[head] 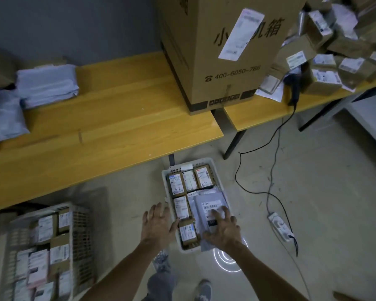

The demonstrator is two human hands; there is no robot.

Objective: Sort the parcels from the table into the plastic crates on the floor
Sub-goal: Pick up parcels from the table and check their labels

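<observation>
A white plastic crate (pixel 213 165) stands on the floor under the table edge, packed with several small labelled cardboard parcels and a grey mailer bag (pixel 208 204). My right hand (pixel 223 228) hovers with spread fingers over the grey mailer, touching or just above it. My left hand (pixel 159 222) is open, fingers straight, at the crate's left rim. A second white crate (pixel 78 213) at the lower left holds several boxed parcels. More parcels lie piled on the table at the upper right (pixel 326 64), and grey bags (pixel 47 84) lie at the left.
A tall cardboard box (pixel 221 51) stands on the yellow wooden table (pixel 117 118). A black barcode scanner (pixel 293 88) hangs at the table edge, its cable trailing across the floor to a power strip (pixel 279 225). My shoes are below the crate.
</observation>
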